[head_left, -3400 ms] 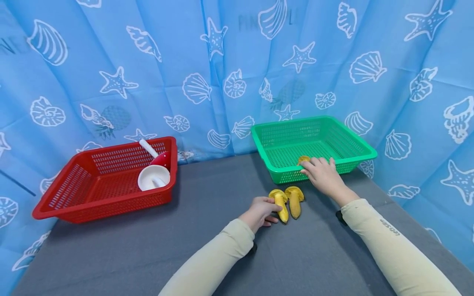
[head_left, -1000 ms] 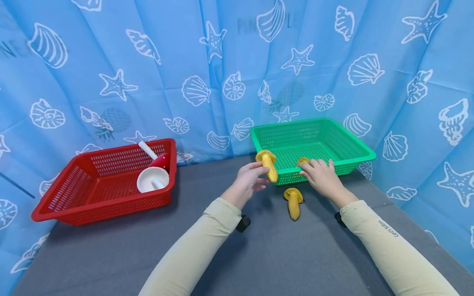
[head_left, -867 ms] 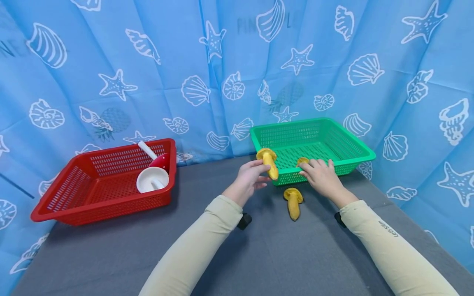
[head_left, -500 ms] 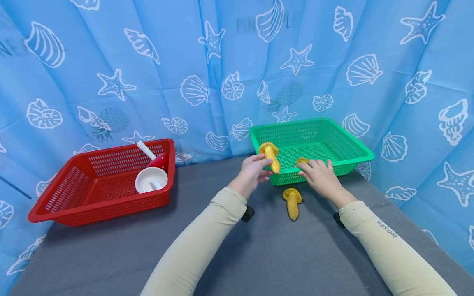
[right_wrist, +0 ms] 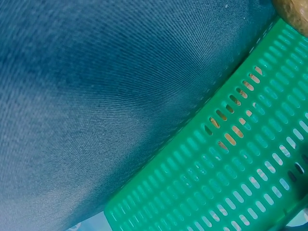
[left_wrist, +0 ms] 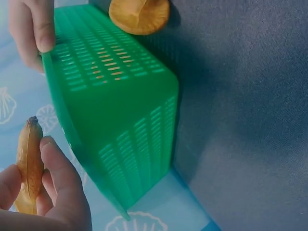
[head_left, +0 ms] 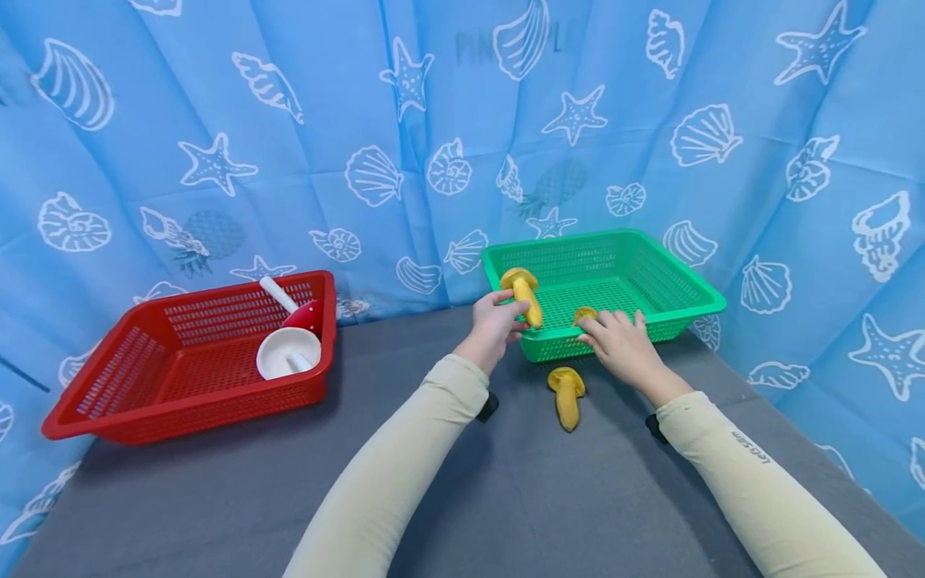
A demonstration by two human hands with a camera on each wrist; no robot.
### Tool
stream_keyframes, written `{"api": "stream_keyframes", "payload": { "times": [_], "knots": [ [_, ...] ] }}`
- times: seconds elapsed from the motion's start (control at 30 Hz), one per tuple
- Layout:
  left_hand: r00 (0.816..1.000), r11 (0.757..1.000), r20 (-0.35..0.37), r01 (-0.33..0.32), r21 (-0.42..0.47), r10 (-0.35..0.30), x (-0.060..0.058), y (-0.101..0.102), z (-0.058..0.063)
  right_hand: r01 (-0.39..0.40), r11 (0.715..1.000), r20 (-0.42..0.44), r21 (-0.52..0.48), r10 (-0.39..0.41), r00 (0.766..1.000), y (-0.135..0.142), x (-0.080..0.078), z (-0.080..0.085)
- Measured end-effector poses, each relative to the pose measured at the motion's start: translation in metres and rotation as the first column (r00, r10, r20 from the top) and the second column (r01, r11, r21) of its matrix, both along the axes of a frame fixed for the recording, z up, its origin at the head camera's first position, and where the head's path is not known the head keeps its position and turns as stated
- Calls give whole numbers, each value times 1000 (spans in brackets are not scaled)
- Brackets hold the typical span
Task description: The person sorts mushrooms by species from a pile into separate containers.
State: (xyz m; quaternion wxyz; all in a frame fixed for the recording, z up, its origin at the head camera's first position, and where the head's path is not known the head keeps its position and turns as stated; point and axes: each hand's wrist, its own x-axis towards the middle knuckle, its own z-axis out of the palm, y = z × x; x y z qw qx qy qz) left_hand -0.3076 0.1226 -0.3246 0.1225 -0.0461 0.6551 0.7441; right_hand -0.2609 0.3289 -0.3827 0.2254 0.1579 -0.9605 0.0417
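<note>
My left hand (head_left: 495, 327) pinches the stem of a yellow mushroom (head_left: 530, 307) between thumb and fingers, cap up and tilted. It is held at the left front corner of a green basket (head_left: 592, 257), overlapping the rim in the head view. My right hand (head_left: 623, 347) grips the basket's front rim, thumb outside and fingers inside. A second mushroom (head_left: 584, 313) lies inside by those fingers, mostly hidden, its colour showing through the slots in both wrist views. A third mushroom (head_left: 567, 401) lies on the grey cloth in front of the basket.
On the left stands a red basket (head_left: 173, 425) with a white bowl (head_left: 278, 357) and a red utensil with a white handle (head_left: 278, 295) in its right end. A blue shell-patterned curtain (head_left: 448, 104) hangs behind the grey-covered table (head_left: 217, 498).
My left hand has lifted one of the two mushrooms from the cloth and carried it up to the green basket's left front corner. The right hand stays at the rim.
</note>
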Motion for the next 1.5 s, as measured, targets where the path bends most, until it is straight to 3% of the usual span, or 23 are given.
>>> {"api": "stream_keyframes", "payload": {
  "times": [0.3, 0.5, 0.53, 0.73, 0.77, 0.93, 1.27, 1.5],
  "knots": [
    [999, 1000, -38, -11, -24, 10, -7, 6, -8, 15, 1000, 26, -7, -15, 1000, -2, 0, 0],
    [1000, 999, -16, -7, -38, 6, -12, 8, -9, 20, 1000, 22, -13, -19, 1000, -1, 0, 0],
    [1000, 999, -24, -11, -35, 11, -18, 10, -14, 19, 1000, 22, -15, -19, 1000, -1, -1, 0],
    [999, 998, 6, -32, -48, 33, -19, 11, -13, 16, 1000, 17, -17, -16, 1000, -1, -2, 0],
    [999, 998, 20, -33, -51, 35, -13, 9, -8, 16, 1000, 18, -18, -15, 1000, 0, -2, 0],
    [1000, 999, 5, -31, -29, 31, -4, 3, -10, 13, 1000, 21, -15, -13, 1000, 1, -2, 0],
    [999, 999, 15, 53, -8, -53, 17, -23, -19, 13, 1000, 29, 3, -13, 999, 2, -2, 1],
    [995, 996, 49, 87, -8, -87, 25, -35, -28, 23, 1000, 55, 3, -23, 998, 0, 2, 3]
  ]
}}
